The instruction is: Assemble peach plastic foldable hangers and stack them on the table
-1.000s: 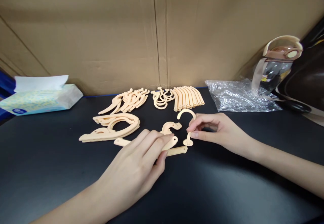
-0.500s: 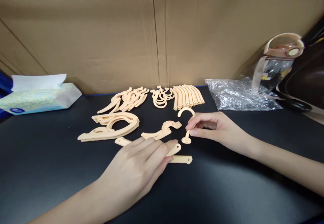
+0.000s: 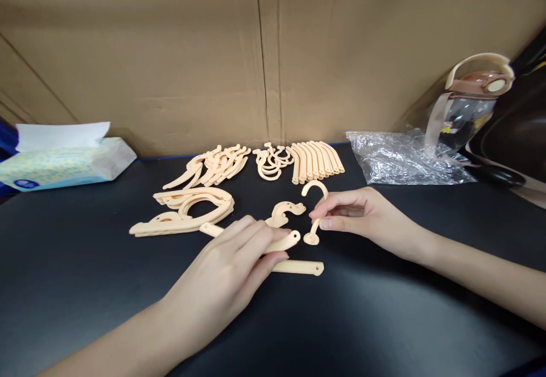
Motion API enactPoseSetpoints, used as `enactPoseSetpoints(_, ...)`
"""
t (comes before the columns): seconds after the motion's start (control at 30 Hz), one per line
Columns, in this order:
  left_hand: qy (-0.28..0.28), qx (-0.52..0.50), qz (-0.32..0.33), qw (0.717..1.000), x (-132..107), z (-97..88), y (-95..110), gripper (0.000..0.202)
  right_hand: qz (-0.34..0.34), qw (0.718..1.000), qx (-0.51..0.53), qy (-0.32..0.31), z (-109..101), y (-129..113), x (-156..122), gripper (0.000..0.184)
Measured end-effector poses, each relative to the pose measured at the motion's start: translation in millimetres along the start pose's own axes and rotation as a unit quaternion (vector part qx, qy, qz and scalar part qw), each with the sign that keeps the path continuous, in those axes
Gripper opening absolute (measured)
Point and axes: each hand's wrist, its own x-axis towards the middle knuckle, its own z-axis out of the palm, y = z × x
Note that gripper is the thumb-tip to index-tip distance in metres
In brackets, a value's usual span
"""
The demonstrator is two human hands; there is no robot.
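Observation:
In my right hand [image 3: 356,213] a beige hanger hook [image 3: 314,187] is pinched between thumb and fingers, its curve up and its round foot down. My left hand [image 3: 239,269] grips a beige hanger arm [image 3: 285,243] from above; one end with a hole sticks out to the right, close to the hook's foot. Below that hand lies another straight bar [image 3: 303,267] on the table, its left part hidden. Just behind my fingers rests a curved hanger piece [image 3: 285,212], partly covered by the left hand.
Stacked folding hanger frames [image 3: 187,229] lie at left. Farther back are a pile of curved hanger arms [image 3: 213,166], loose hooks [image 3: 269,166] and a row of bars [image 3: 318,162]. A tissue pack [image 3: 72,164], a clear plastic bag [image 3: 401,158] and a water bottle [image 3: 473,112] flank them.
My left hand has lifted slightly with the hanger arm, whose right end has come up and left, covering more of the curved piece behind. The hook in my right hand has barely shifted.

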Motion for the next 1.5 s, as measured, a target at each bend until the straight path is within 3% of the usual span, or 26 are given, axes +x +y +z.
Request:
enactPoseSetpoints(0.27,0.001,0.0,0.018,1.0,-0.9,0.1,0.1,0.013,0.0,0.999,0.047,-0.017,3.4,1.4,1.2,0.009)
enactPoseSetpoints(0.53,0.008,-0.02,0.029,0.999,-1.6,0.2,-0.4,0.016,0.006,0.999,0.036,-0.009,6.2,0.9,2.2,0.014)
enactPoseSetpoints(0.77,0.029,0.021,0.061,0.998,0.8,-1.2,-0.9,0.016,0.006,0.999,0.041,-0.01,4.9,2.1,1.6,0.015)
enactPoseSetpoints(1.13,0.031,-0.03,0.056,0.998,-3.1,2.8,-4.4,0.018,0.005,0.999,0.033,-0.017,5.0,3.5,2.1,0.017)
enactPoseSetpoints(1.5,0.041,-0.011,0.071,0.997,-2.9,1.8,-3.6,0.019,0.027,0.999,0.015,-0.015,7.6,1.6,0.1,0.021)
